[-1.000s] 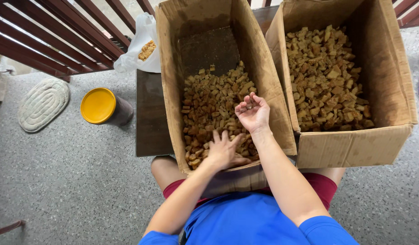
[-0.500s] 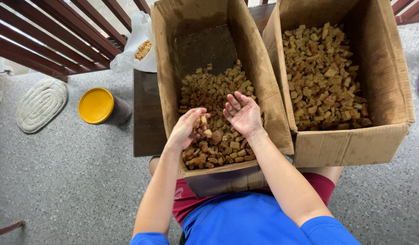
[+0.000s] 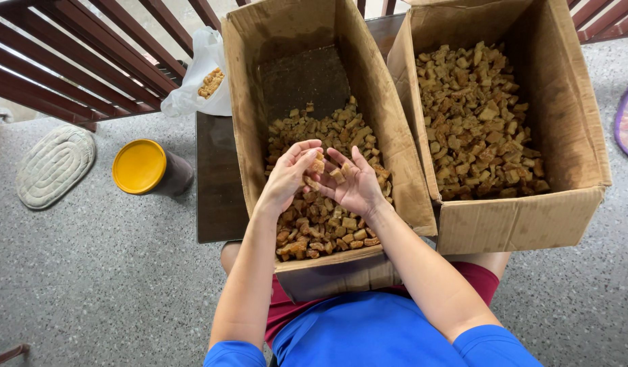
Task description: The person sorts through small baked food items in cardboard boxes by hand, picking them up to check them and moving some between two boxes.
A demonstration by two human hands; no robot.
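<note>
Head view, looking straight down: nearest are the blue shirt [image 3: 368, 340] and dark red shorts [image 3: 286, 309] of the seated person, whose knees prop the near end of a long cardboard box [image 3: 242, 102] — tilted that way, its brown fried chunks [image 3: 320, 228] gather toward the body, leaving bare bottom at the far end. Above the heap the left hand [image 3: 290, 178] and right hand [image 3: 354, 183] meet, palms cupped toward each other, fingers loosely curled round a few chunks held between them rather than clamped. Just beside, on the right, a second box [image 3: 517, 221] sits full of paler pieces [image 3: 480, 122]. Farther left on the speckled floor stand a yellow-lidded jar [image 3: 140, 166] and a mat [image 3: 52, 166]; beyond, a plastic bag [image 3: 205, 68] leans by the railing [image 3: 90, 61].
</note>
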